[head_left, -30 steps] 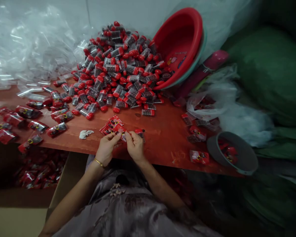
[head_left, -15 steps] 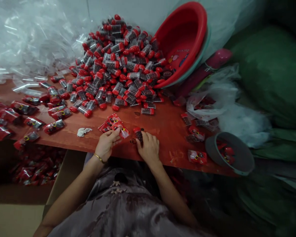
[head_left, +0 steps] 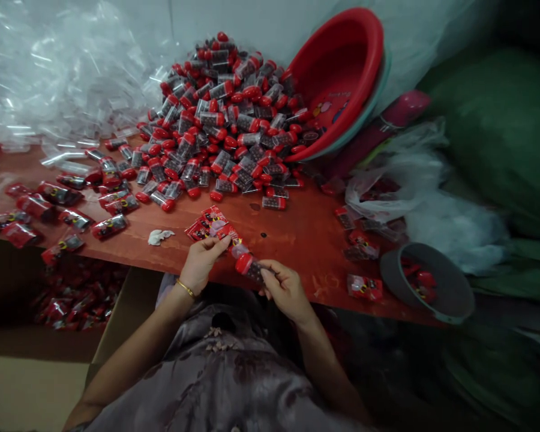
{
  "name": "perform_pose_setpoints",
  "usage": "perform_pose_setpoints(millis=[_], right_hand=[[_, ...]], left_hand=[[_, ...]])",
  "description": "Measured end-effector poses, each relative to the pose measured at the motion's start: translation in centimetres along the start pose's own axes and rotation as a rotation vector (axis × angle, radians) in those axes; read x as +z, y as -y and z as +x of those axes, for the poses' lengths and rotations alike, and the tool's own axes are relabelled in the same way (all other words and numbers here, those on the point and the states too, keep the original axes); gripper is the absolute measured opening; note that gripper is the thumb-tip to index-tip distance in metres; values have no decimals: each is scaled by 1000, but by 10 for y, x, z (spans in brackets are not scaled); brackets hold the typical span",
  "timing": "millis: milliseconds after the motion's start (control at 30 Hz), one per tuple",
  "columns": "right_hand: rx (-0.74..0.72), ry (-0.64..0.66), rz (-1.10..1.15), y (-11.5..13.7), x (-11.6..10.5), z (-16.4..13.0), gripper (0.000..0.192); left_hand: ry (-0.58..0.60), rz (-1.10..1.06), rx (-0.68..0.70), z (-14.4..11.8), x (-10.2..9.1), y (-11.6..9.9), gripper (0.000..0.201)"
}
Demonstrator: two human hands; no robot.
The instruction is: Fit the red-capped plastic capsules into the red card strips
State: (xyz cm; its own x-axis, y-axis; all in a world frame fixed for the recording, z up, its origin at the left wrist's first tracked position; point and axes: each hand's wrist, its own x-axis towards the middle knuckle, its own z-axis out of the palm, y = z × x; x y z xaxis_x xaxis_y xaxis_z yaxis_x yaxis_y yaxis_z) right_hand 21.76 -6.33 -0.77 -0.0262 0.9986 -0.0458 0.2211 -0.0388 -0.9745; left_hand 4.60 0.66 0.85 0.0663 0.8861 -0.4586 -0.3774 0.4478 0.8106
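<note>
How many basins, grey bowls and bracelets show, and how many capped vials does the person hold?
Round red plastic basin: 1
Round grey plastic bowl: 1
Thin gold bracelet: 1
Small clear red-capped vial held in the right hand: 1
Total: 4

Right hand (head_left: 284,287) holds a red-capped vial (head_left: 250,267); left hand (head_left: 201,261) pinches a sleeve (head_left: 232,240).

I count one red basin (head_left: 337,78), one grey bowl (head_left: 450,300), one white scrap (head_left: 160,236) and one capsule (head_left: 250,267) in my hands; the heaped capsules (head_left: 225,120) are too many to count.
</note>
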Motion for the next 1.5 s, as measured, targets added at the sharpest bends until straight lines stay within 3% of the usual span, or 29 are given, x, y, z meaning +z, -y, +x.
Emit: perform_pose_setpoints(millis=[167,467,667,800,967,1167,1300,1500], right_hand=[[-38,-90,-73,-5,3,7,23],[72,-50,142,-3,22,13,31],[-24,-252,22,-11,37,15,31],[-21,-244,19,-10,45,17,31],[-6,-291,46,-9,49,22,31],[4,-189,68,-8,46,29,30],[49,-164,218,-9,50,37,32],[59,-150,376,-14,58,40,30]], left_hand=[[41,32,6,-1,-3,-2,39],[86,-51,4,-3,7,7,39],[75,-147,29,-2,12,23,40],[56,-155,-11,-1,11,29,37],[59,-132,33,0,13,31,36],[61,-92,64,4,16,21,37],[158,-8,40,5,15,16,36],[149,-41,114,9,11,11,38]])
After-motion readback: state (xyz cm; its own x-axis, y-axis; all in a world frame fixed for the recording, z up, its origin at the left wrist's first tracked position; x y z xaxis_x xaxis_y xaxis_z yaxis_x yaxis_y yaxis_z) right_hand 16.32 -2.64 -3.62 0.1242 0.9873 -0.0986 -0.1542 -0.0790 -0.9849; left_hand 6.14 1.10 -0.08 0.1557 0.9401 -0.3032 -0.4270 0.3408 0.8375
